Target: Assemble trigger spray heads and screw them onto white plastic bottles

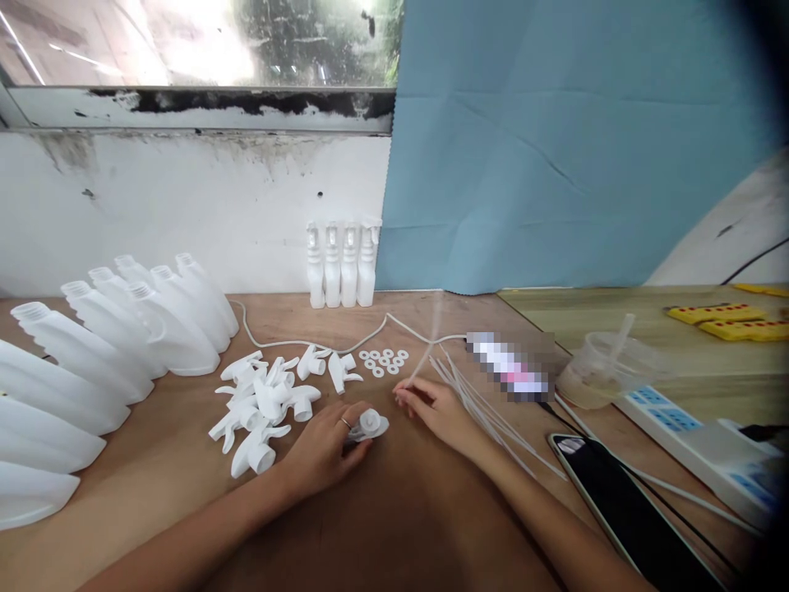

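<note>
My left hand [329,444] is closed around a white trigger spray head [371,423], its round underside facing up towards me. Just to the right, my right hand [437,415] pinches the lower end of a thin translucent tube [428,349], which stands up at a slant and blurs near its top. A gap separates the tube's held end from the spray head. Several more trigger spray heads [271,395] lie in a loose heap left of my left hand. Small white ring washers [378,362] are grouped beyond my hands. Further thin tubes [481,403] lie beside my right wrist.
White empty-looking bottles [178,329] stand in rows at the left. Several assembled spray bottles [341,267] stand against the wall. A white cable [296,344] crosses behind the parts. At right are a plastic cup [588,374], a power strip [671,423] and a phone [622,501].
</note>
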Demonstrator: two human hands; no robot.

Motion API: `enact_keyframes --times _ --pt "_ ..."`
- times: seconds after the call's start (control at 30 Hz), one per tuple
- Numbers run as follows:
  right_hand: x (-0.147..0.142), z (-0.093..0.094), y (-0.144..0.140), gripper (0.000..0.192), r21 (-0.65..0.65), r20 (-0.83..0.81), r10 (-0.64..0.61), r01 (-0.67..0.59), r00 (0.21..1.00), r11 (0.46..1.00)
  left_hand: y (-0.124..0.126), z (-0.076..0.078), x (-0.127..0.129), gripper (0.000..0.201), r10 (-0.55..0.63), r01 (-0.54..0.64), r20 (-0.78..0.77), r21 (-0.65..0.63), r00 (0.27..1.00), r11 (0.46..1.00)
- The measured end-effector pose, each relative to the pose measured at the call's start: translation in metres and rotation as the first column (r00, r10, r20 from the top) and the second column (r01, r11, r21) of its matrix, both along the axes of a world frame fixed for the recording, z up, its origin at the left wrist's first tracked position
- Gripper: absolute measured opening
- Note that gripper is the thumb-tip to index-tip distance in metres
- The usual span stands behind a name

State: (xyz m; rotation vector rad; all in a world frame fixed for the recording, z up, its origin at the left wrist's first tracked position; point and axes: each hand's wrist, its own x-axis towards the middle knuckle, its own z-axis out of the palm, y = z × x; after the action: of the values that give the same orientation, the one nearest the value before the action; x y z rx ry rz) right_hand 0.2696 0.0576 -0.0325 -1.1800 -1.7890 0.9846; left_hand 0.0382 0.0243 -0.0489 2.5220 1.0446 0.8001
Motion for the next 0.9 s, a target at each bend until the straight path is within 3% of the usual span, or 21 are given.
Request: enact_keyframes --times 0.1,0.2,0.53,0.73,0.9 --pt "-0.013 0.002 -0.007 0.022 -0.014 -0.193 -0.032 0.03 0.981 0.999 0.001 -0.002 0.001 0.041 -0.001 0.001 -0.004 0.016 1.0 1.0" --pt "-0.024 0.002 -0.015 0.021 0.027 -0.241 0.017 -0.011 0.97 1.0 0.002 -0.003 0.002 0.045 -0.012 0.012 0.008 0.028 1.0 1.0" --pt "-0.033 -0.011 -0.019 0.019 0.084 -0.134 0.067 -0.056 0.989 0.995 0.003 -0.006 0.001 0.047 -0.03 0.029 0.022 0.05 0.999 0.998" --pt "-0.036 -0.009 -0.021 0.018 0.121 -0.048 0.069 -0.063 0.996 0.991 0.003 -0.004 0.002 0.048 -0.026 0.026 0.011 0.016 1.0 1.0" --pt "-0.038 -0.008 -0.021 0.018 0.114 -0.067 0.054 -0.046 0.996 0.992 0.003 -0.004 0.002 0.046 -0.016 0.016 0.006 0.018 1.0 1.0"
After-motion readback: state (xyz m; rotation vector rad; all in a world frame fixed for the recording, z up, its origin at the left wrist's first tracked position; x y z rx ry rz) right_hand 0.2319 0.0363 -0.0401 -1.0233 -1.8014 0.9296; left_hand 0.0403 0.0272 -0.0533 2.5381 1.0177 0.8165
